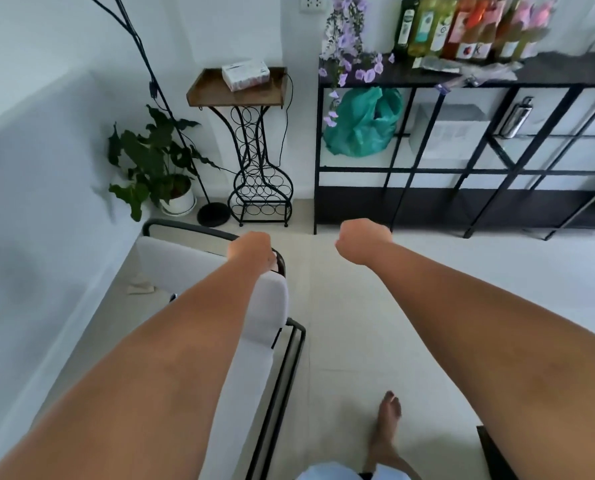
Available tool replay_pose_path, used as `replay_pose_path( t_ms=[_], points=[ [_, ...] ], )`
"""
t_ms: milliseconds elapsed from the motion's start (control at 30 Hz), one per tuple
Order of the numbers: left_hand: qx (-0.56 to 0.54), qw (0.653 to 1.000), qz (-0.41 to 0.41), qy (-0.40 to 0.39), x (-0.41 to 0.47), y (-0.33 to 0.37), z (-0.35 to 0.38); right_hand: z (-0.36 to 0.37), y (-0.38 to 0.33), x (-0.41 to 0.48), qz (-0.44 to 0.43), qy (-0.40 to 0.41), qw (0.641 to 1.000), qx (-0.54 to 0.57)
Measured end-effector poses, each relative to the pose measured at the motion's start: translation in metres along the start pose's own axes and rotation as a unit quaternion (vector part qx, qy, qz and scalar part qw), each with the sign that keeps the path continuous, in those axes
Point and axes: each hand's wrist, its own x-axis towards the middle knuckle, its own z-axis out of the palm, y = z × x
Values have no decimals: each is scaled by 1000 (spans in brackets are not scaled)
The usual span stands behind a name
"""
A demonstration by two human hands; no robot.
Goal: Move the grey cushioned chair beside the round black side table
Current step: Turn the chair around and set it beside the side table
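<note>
The grey cushioned chair with a black metal frame stands low at the left, close to the white wall. My left hand is closed around the top rail of the chair's black frame at its right corner. My right hand hangs in the air to the right of the chair, fingers curled into a fist with nothing in it. A dark edge at the bottom right, partly behind my right forearm, may be the round black side table; I cannot tell.
A wire wine-rack stand with a wooden tray top holds a tissue box at the back wall. A potted plant and a floor lamp base fill the corner. A black shelf unit with bottles runs along the right. My bare foot is on the tiled floor.
</note>
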Motion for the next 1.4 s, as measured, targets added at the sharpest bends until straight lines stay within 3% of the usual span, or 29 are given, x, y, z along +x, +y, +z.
replay_pose_path(
  t_ms=[300, 467, 633, 800, 967, 1133, 1233, 1400],
  points=[
    [-42, 984, -136, -104, 107, -16, -2, -6, -25, 167, -147, -47, 988, -24],
    [-123, 962, -233, -72, 126, -38, 16, -10, -81, 242, -267, -39, 961, -54],
    [-166, 935, -295, -104, 138, -61, 43, -2, -152, 282, -369, -66, 924, -70],
    [-221, 912, -329, -102, 170, -92, 64, 1, -205, 324, -413, -89, 905, -56],
    [-252, 888, -367, -114, 188, -110, 73, 2, -253, 363, -437, -108, 886, -114],
    [-312, 823, -463, -107, 186, -121, 92, 20, -306, 384, -506, -120, 835, -181],
    [-339, 757, -550, -101, 184, -130, 95, 34, -341, 386, -567, -126, 784, -217],
    [-365, 632, -679, -82, 180, -134, 89, 59, -399, 374, -680, -154, 661, -276]
  ],
)
